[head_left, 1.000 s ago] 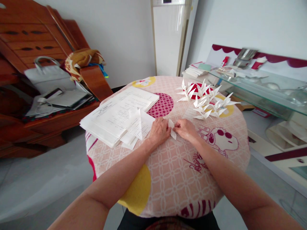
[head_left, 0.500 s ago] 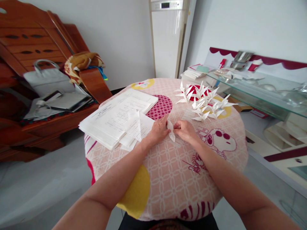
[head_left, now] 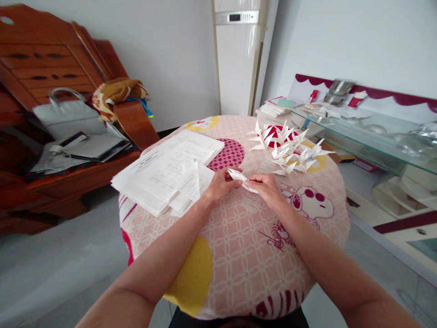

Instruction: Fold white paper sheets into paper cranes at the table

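A small folded white paper piece (head_left: 240, 177) is held just above the round table (head_left: 239, 255), which wears a pink patterned cloth. My left hand (head_left: 220, 183) pinches its left end with closed fingers. My right hand (head_left: 266, 187) pinches its right end, fingers curled. Beyond my right hand lies a cluster of several finished white paper cranes (head_left: 288, 148). To the left of my left hand sits a stack of printed paper sheets (head_left: 167, 171) with a few cut squares on top.
A wooden bench (head_left: 68, 136) at left carries a grey bag, papers and a folded cloth. A glass shelf unit (head_left: 368, 132) with cups and books stands at right. A white standing air conditioner (head_left: 237, 54) is behind the table.
Both hands have lifted the folded paper off the cloth and turned it from upright to nearly horizontal. The camera has tilted slightly.
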{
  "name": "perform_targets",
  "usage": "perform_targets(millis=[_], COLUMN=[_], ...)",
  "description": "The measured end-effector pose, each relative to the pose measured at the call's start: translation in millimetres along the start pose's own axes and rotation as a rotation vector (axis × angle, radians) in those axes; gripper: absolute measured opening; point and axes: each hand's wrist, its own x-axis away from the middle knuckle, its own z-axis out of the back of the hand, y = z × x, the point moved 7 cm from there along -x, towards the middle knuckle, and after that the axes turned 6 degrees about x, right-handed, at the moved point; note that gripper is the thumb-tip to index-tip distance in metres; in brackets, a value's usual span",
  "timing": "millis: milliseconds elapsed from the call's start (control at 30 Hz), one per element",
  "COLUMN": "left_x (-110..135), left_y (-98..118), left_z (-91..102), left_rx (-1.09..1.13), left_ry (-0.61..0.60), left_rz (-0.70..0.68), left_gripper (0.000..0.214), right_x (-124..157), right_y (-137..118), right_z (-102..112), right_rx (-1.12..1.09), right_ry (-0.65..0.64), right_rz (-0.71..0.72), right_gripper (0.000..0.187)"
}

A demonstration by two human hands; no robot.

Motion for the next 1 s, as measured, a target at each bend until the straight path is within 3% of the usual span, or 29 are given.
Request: perform_targets(millis=[167, 333, 433, 600, 733, 833, 1000], left_x=[2, 2, 3, 12, 20, 20, 11], left_y=[0, -2, 8, 34, 46, 50, 38], left_z=[0.4, -2.6, -1.1, -12.6, -23.3, -20.3, -2.4], left_rx=[0.04, 0.008, -0.161, -0.691, -0.9, -0.831, -0.42], left_ry=[0.024, -0.065, -0.112, -0.181, -0.161, -0.074, 0.058], left_rz=[0.014, 0.025, -0.09, -0.403, -0.538, -0.539, -0.367], left_gripper=[0.043, 0.041, 0.035, 0.012, 0.015, 0.015, 0.022], right_x=[0, 0, 2, 7, 11, 14, 11], right_y=[1, 1, -3, -21, -32, -37, -28], right_z=[-3, 4, 7, 2, 1, 6, 18], right_rx=[-0.074, 0.013, 0.149, 0.476, 0.657, 0.566, 0.132], right_ry=[-0.001, 0.049, 0.044, 0.016, 0.073, 0.127, 0.178], right_rz=[-0.021, 0.033, 0.072, 0.269, 0.381, 0.401, 0.288], right_gripper=[0.025, 0.02, 0.019, 0.022, 0.02, 0.016, 0.02])
